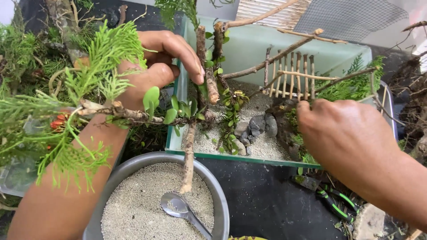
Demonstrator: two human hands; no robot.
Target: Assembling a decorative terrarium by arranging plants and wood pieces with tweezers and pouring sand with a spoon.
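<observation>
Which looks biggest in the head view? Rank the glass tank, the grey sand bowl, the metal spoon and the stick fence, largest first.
1. Glass tank
2. Grey sand bowl, though it lies nearer the camera, so the gap between them is unsure
3. Stick fence
4. Metal spoon, close to the fence in apparent size, partly cut off by the frame edge

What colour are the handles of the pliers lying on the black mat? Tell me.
Black with bright green stripes, on the pliers, in the head view.

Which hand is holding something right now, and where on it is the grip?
The left hand pinches the upright branch near its upper part. The right hand reaches into the glass tank; whether it grips anything cannot be told.
</observation>
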